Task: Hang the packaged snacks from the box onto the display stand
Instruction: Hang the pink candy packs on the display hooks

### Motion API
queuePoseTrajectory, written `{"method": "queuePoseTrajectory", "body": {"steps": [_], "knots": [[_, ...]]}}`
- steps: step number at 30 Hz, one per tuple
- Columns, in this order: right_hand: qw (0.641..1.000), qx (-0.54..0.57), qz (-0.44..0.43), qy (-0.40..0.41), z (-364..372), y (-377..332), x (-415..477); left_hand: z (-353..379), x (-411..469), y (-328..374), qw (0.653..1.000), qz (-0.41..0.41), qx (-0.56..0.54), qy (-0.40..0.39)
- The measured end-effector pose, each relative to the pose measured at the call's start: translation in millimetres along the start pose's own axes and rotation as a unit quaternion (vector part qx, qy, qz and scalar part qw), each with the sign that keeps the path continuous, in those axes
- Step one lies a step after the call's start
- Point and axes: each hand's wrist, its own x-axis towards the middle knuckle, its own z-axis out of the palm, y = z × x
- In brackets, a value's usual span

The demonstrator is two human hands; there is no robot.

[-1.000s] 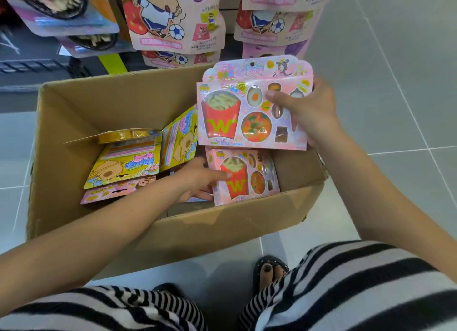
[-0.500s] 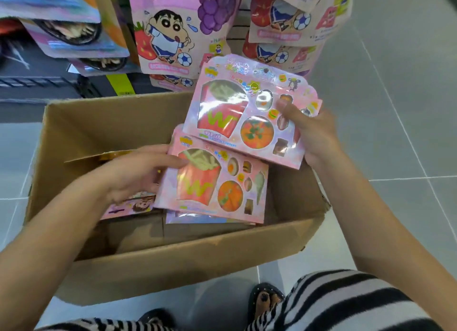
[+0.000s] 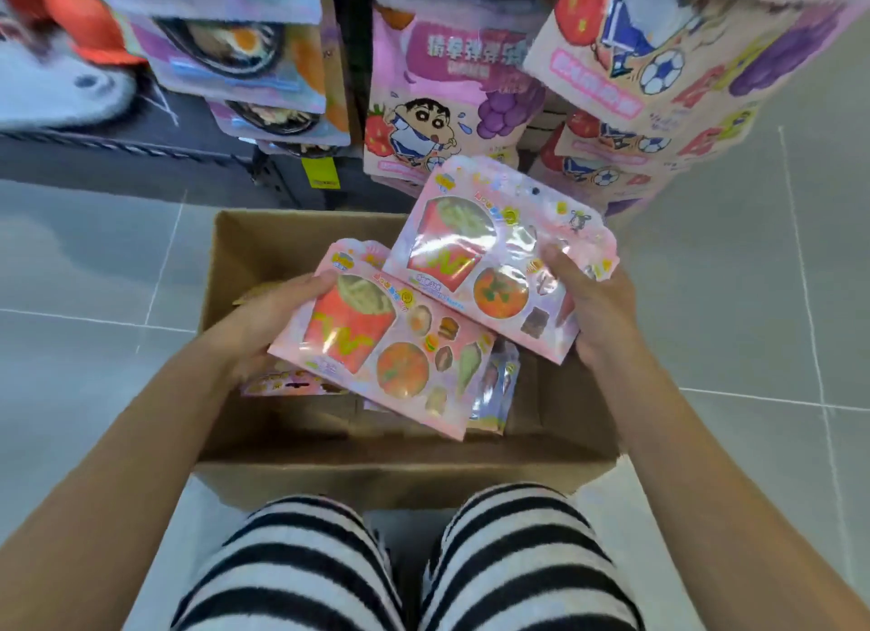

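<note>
Grip of left hand (image 3: 263, 329) clamps lower pack (image 3: 390, 348) at its nine o'clock edge; right hand (image 3: 593, 310) pinches upper pack (image 3: 489, 253) at three o'clock, above box (image 3: 405, 465).

Fuzzy blk/wht striped trousers (image 3: 301, 564), both legs; forearms (image 3: 122, 461) bare.

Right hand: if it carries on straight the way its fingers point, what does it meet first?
Holding the upper pink pack, the right hand points up and left in the picture, toward the hanging cartoon-boy pouches. Those look first in line, though depth is unclear.
</note>
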Motion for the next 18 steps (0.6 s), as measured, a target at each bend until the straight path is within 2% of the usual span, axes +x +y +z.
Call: {"method": "queuePoseTrajectory", "body": {"steps": [7, 13, 18], "knots": [[0.991, -0.020, 0.097, 0.085, -13.1, -105.8, -69.3, 17.7, -106.9, 54.9, 0.994, 0.003, 0.013, 0.111], [0.986, -0.043, 0.144, 0.079, -28.6, -201.9, -145.2, 52.5, -221.1, 116.8, 0.984, -0.005, 0.017, 0.176], [0.984, -0.041, 0.168, 0.044, -35.1, -288.0, -210.0, 81.1, -313.3, 179.8, 0.975, -0.011, 0.015, 0.223]]}}
